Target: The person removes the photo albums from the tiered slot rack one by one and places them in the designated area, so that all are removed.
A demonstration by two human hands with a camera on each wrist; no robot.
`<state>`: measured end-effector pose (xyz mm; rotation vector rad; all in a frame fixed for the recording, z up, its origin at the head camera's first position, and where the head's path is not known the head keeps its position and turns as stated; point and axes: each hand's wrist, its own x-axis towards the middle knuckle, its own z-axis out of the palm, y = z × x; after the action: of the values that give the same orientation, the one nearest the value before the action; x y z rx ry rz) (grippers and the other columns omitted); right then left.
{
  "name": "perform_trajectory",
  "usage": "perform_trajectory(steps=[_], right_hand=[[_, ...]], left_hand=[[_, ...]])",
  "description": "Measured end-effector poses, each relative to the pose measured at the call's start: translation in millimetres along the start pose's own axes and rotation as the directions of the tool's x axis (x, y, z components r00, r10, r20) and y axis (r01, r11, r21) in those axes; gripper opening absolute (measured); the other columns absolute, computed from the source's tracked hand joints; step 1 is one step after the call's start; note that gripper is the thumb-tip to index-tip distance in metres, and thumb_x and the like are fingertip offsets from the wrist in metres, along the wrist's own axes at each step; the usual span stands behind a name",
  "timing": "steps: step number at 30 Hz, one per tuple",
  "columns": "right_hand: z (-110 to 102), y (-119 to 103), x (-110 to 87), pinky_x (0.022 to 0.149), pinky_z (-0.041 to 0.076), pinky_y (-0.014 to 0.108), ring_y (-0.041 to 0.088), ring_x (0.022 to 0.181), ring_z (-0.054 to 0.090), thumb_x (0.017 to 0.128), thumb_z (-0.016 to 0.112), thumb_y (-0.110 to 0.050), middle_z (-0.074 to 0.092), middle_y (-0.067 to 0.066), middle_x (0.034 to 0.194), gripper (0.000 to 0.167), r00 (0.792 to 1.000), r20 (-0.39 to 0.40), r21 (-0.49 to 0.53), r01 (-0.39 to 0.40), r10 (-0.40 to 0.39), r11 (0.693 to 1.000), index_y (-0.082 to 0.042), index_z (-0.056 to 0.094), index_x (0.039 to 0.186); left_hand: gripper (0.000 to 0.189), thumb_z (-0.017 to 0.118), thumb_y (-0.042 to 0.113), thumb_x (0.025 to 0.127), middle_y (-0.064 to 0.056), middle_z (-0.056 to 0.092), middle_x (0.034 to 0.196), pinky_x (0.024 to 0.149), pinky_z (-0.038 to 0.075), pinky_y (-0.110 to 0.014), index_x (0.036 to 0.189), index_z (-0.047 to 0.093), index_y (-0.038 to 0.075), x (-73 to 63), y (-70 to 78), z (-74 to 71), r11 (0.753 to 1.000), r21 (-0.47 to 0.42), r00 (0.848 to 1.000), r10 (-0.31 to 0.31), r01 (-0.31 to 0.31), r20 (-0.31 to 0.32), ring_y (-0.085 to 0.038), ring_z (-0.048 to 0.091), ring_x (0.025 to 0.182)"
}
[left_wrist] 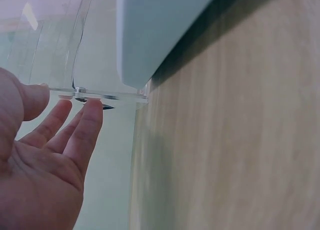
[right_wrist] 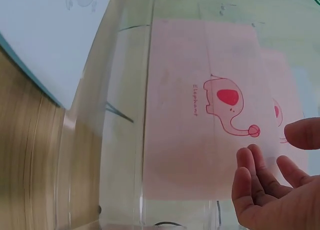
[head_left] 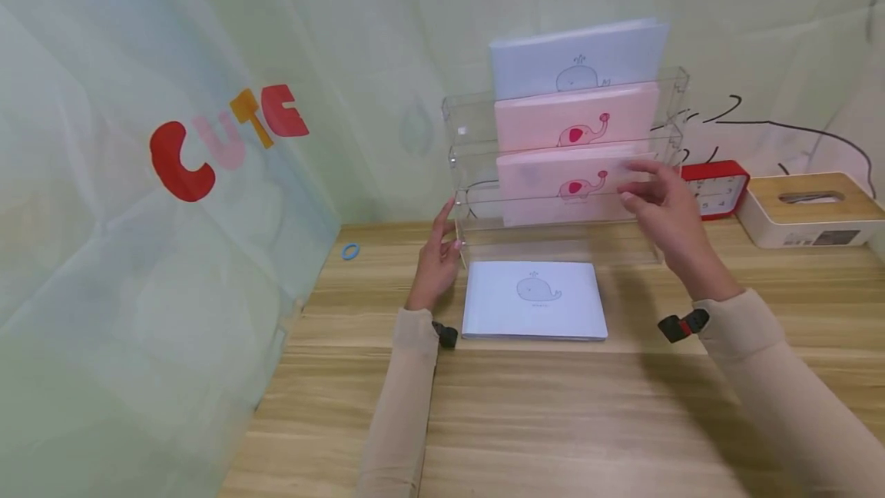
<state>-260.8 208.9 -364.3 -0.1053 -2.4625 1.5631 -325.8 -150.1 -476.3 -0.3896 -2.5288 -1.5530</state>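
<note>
The whale booklet (head_left: 535,302) lies on the bench (head_left: 539,413); my left hand (head_left: 435,267), fingers parted, touches the clear rack (head_left: 477,167) (probably slick); my right hand (head_left: 664,202), thumb apart, holds nothing beside the front pink booklet (head_left: 539,187) in the lowest tier; likely light, bendy; best pinched along its top edge.

One bare left hand (head_left: 435,263), one bare right hand (head_left: 668,219), two beige sleeves (head_left: 401,413) and two black wrist straps (head_left: 446,336) show, with one clear acrylic three-tier rack (head_left: 477,212). There are two rectangular pink paper fronts (head_left: 534,177) with red elephant drawings and two rectangular bluish-white paper fronts (head_left: 499,306) with grey whale drawings; sheets behind them cannot be counted. Add one small blue ring (head_left: 344,253), one red-framed clock (head_left: 715,190), one white tissue box with a wooden lid (head_left: 774,226) and four coloured letters (head_left: 167,164).
</note>
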Motion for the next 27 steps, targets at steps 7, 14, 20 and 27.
perform_trajectory(steps=[7,14,20,27], right_hand=[[-5.0,2.4,8.1,0.078,0.05,0.005,0.026,0.129,0.061,0.109,0.059,-0.026,0.063,0.013,0.151,0.058,0.999,-0.05,-0.028,-0.005,0.004,1.0,-0.024,0.041,0.164],[-7.4,1.2,17.5,0.105,0.061,0.043,0.032,0.139,0.057,0.107,0.061,-0.028,0.054,0.013,0.161,0.064,0.995,-0.091,-0.074,-0.056,0.05,0.996,-0.03,0.037,0.166],[-7.2,3.6,21.1,0.117,0.051,0.063,0.041,0.149,0.05,0.106,0.061,-0.027,0.045,0.016,0.168,0.071,0.995,-0.089,-0.06,-0.051,0.046,0.997,-0.029,0.028,0.17],[-4.9,5.6,25.7,0.118,0.046,0.068,0.045,0.155,0.044,0.108,0.057,-0.03,0.034,0.017,0.175,0.075,0.995,-0.076,-0.047,-0.062,0.058,0.997,-0.033,0.018,0.173]], left_hand=[[0.091,0.053,0.002,0.11,-0.021,0.052,0.157,0.108,0.059,-0.054,0.161,0.016,0.068,-0.3,-0.7,-0.2,1.0,0.01,1.0,0.01,-0.01,-0.001,-0.045,0.068,0.132],[0.09,0.053,0.002,0.11,-0.022,0.052,0.157,0.106,0.06,-0.054,0.162,0.017,0.066,-0.7,0.4,-0.1,1.0,0.004,1.0,0.018,-0.018,0.002,-0.044,0.069,0.13],[0.09,0.052,0.003,0.111,-0.022,0.051,0.158,0.107,0.06,-0.054,0.162,0.016,0.067,-0.7,-0.6,0.0,1.0,0.008,1.0,0.01,-0.01,0.008,-0.043,0.069,0.131],[0.09,0.052,0.003,0.11,-0.021,0.052,0.157,0.106,0.06,-0.055,0.161,0.016,0.068,0.1,-1.0,0.1,1.0,-0.001,1.0,0.004,-0.004,0.006,-0.043,0.068,0.132]])
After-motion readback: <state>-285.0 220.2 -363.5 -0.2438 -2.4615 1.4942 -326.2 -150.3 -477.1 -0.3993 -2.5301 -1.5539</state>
